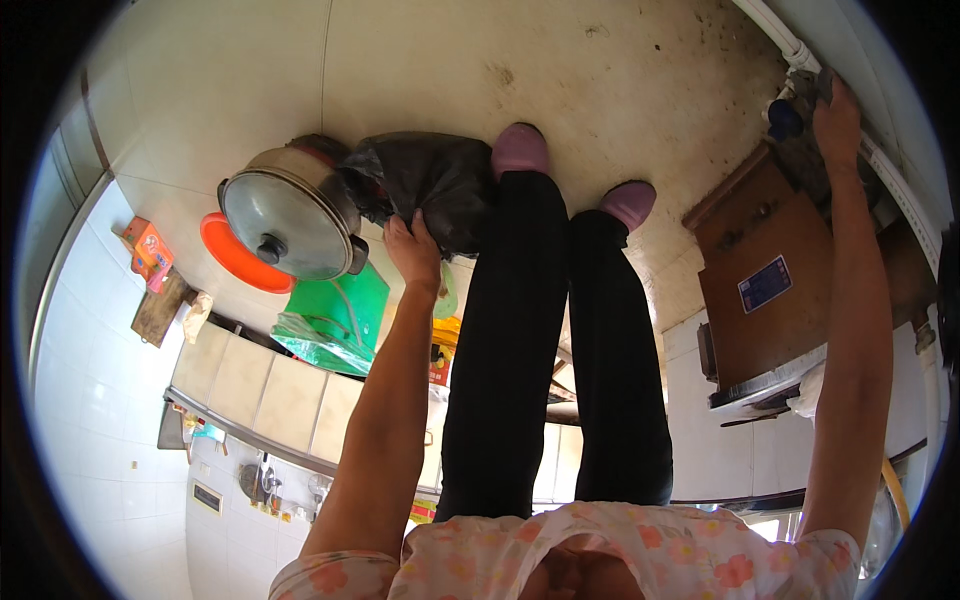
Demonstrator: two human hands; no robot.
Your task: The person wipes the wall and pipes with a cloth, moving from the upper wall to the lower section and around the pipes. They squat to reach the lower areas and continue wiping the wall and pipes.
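My left hand (pixel 414 251) is at the lower edge of a black plastic bag (pixel 435 184) on the floor, its thumb and fingers against the plastic; whether it pinches the bag is unclear. At the far upper right, my right hand (pixel 836 124) reaches to a white pipe (pixel 776 30) along the wall, with a grey cloth (pixel 808 86) in its fingers against the pipe joint. A dark blue object (pixel 785 120) lies just beside it. Left of the bag stands a large metal pot (pixel 289 217) with a glass lid and black knob.
An orange-red basin (pixel 244 255) and a green box (pixel 341 311) are near the pot. A brown cabinet (pixel 772 262) with a blue label stands below my right hand. Pink shoes (pixel 520 150) are on the stained floor (pixel 420 67). An orange carton (pixel 150 247) is at far left.
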